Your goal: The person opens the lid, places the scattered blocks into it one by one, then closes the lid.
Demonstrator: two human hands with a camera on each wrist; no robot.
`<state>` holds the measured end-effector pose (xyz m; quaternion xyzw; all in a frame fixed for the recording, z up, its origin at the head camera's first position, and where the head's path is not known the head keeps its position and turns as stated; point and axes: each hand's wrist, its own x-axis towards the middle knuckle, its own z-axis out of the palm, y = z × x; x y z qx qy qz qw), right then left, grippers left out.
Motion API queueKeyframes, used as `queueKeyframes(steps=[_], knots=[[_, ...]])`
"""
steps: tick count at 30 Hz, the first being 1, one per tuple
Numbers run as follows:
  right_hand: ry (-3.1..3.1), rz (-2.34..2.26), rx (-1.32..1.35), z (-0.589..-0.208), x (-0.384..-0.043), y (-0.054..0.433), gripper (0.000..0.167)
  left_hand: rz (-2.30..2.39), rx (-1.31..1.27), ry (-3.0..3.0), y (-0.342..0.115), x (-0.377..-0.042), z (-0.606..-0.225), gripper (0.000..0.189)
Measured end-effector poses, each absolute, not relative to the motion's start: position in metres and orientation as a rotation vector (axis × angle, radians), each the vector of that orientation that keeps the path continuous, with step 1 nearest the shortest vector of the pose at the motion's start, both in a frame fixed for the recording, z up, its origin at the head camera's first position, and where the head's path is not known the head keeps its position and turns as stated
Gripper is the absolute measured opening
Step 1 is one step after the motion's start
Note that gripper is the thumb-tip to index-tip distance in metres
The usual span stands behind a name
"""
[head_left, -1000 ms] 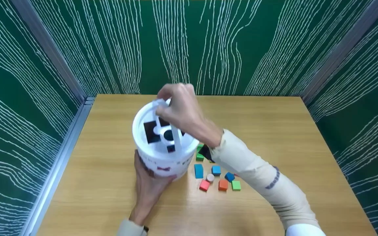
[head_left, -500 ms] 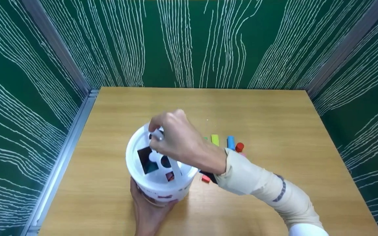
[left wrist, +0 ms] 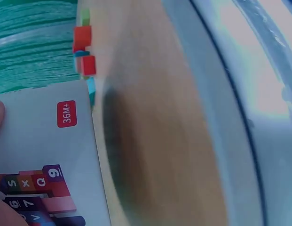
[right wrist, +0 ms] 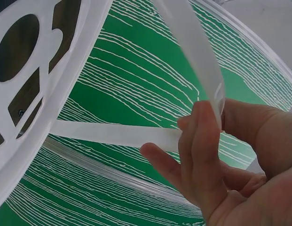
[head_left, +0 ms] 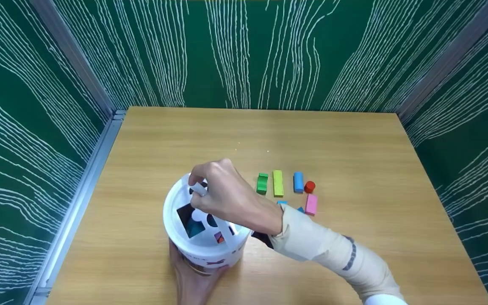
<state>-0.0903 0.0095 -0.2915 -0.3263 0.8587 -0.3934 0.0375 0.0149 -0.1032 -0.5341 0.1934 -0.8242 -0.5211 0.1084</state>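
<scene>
A white round bucket with a shape-sorter lid stands at the left of the wooden table. Its lid has several cut-out holes, and blocks show dimly inside. My left hand grips the bucket's lower side, thumb at the right and fingers at the left. In the left wrist view, the printed bucket wall carries a red 36M+ mark. Above the lid, my right hand holds the white strap handle, which arches up from the rim in the right wrist view.
Right of the bucket lie several coloured blocks: a green curved block, a yellow-green bar, a blue cylinder, a red cylinder and a pink block. My right forearm hides others. Green white-streaked panels enclose the table.
The bucket has moved lower in the head view, toward me, with both hands still on it. My right arm has come down too, uncovering the farther blocks and covering the nearer ones.
</scene>
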Motion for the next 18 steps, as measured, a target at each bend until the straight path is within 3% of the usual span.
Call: queueKeyframes(steps=[12, 18], knots=[[2.64, -1.301, -0.98, -0.313, -0.099, -0.003, 0.021, -1.553, 0.472, -2.353, -0.12, -0.003, -0.562, 0.137], [2.631, -1.349, -0.952, -0.32, -0.109, 0.005, 0.019, -1.599, 0.553, -2.468, -0.127, -0.003, -0.561, 0.136]])
